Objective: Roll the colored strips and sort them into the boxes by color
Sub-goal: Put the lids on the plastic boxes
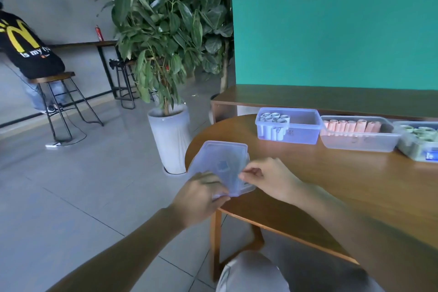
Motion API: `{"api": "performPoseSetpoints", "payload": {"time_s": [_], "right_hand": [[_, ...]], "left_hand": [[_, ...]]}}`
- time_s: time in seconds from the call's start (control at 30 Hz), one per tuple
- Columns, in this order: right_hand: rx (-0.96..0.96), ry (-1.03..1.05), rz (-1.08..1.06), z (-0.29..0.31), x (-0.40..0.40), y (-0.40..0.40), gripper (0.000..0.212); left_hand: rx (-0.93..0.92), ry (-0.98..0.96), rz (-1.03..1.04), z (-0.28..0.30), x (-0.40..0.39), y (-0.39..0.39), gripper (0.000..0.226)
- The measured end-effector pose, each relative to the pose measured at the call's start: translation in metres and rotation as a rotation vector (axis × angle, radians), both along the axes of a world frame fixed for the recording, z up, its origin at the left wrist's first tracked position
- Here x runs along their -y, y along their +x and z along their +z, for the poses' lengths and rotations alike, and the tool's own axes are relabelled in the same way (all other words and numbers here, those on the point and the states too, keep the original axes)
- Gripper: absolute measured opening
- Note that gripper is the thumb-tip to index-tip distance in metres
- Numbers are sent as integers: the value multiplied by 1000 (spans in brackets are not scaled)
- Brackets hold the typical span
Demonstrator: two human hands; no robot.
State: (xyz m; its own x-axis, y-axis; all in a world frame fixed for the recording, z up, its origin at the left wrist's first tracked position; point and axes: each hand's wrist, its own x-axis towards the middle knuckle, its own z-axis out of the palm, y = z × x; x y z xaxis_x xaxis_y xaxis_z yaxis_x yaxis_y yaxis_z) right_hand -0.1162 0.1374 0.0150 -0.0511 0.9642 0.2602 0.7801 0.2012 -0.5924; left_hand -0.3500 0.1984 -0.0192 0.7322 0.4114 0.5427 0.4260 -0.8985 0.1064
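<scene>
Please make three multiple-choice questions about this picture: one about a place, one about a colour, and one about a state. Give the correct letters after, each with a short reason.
1. Where does the box with the pink rolls stand among the three boxes on the table?
A. nearest the plant
B. in the middle
C. at the right end

2. What colour are the rolls in the box partly cut off at the picture's right edge?
A. green
B. pink
C. pale blue-white

3. What do the two hands hold?
A. a loose coloured strip
B. nothing
C. clear plastic lids

Answers:
1. B: it stands between the box of pale rolls and the box of green rolls.
2. A: its rolls look green.
3. C: the left hand and the right hand both grip the clear lids at the table's near edge.
</scene>
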Motion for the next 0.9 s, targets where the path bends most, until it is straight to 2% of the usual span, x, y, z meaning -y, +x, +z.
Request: {"api": "performPoseSetpoints", "payload": {"time_s": [0.3, 0.47, 0.57, 0.67, 0.77, 0.9], "right_hand": [[16, -20, -97, 8, 17, 20, 19], [-24, 60, -156, 18, 24, 34, 18], [-120, 170, -255, 33, 20, 47, 27], [-216, 265, -332, 52, 12, 64, 41], [-266, 358, -365, 72, 0, 86, 60], [-382, 366, -393, 91, -20, 124, 76]], "left_hand": [[48, -72, 5, 13, 8, 13, 11], [306, -61, 56, 55, 3, 23, 10], [527, -283, 85, 95, -2, 34, 12], [709, -451, 13, 130, -11, 51, 21], [897, -631, -78, 154, -25, 74, 11], [1005, -769, -107, 167, -43, 115, 10]]}}
